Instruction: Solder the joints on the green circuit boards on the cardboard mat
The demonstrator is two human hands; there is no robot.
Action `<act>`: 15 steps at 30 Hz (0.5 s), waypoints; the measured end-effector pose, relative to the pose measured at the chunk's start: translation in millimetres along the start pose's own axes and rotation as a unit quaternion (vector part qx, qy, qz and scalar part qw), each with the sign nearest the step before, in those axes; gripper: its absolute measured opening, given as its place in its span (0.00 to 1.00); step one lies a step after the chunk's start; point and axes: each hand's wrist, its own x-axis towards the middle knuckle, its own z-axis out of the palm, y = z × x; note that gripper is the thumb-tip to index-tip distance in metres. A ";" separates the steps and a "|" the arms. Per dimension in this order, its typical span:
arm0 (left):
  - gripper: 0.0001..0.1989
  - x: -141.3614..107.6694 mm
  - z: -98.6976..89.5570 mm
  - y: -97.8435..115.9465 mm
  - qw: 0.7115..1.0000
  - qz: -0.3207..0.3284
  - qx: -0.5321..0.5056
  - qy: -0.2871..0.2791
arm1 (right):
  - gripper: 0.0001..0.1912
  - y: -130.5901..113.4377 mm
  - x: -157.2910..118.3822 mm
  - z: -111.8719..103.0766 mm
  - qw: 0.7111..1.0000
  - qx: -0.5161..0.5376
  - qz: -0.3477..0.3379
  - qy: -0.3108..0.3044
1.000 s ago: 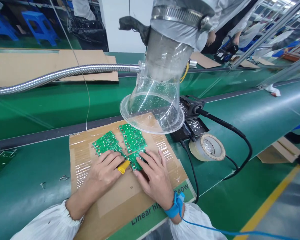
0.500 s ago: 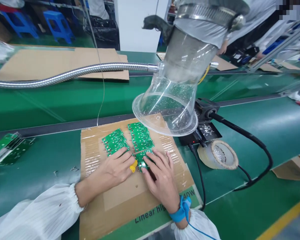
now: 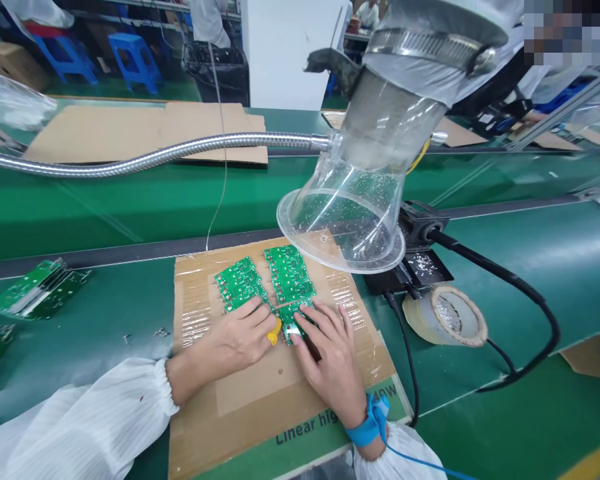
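Observation:
On a taped cardboard sheet [image 3: 250, 393] lie two green circuit board panels. The left panel [image 3: 243, 280] is slightly tilted; the right panel [image 3: 291, 273] runs down beneath my fingers. My left hand [image 3: 247, 337] is closed in a pinch on a thin light-brown stick [image 3: 291, 304], which lies across the right panel. A yellow rubbery piece [image 3: 274, 331] shows at that hand's fingertips; whether worn or held I cannot tell. My right hand [image 3: 327, 353] has its fingers apart and bent, fingertips resting on the lower end of the right panel. A blue wrist strap [image 3: 367, 423] circles that wrist.
A clear funnel-shaped hood [image 3: 343, 227] hangs over the sheet's upper right. Right of the sheet are a black device [image 3: 423, 220] with cables and a tape roll [image 3: 445, 317]. More circuit boards [image 3: 37, 290] lie at left. A metal flexible hose [image 3: 180, 147] crosses behind.
The view has shifted a little, so the scene sits slightly farther right and more boards show at left. My hands keep nearly the same places on the panel.

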 end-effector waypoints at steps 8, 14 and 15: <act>0.07 1.3 -31.5 35.1 0.985 -0.165 -0.023 -0.046 | 0.15 10.3 -5.0 7.5 0.997 -0.016 -0.065 0.037; 0.05 -90.4 -87.9 24.0 0.917 -0.394 0.052 -0.027 | 0.13 10.3 -5.8 2.9 0.995 -0.004 -0.076 0.061; 0.04 -109.3 -94.6 20.3 0.902 -0.419 0.099 -0.047 | 0.12 9.6 -6.3 0.5 0.995 0.002 -0.079 0.066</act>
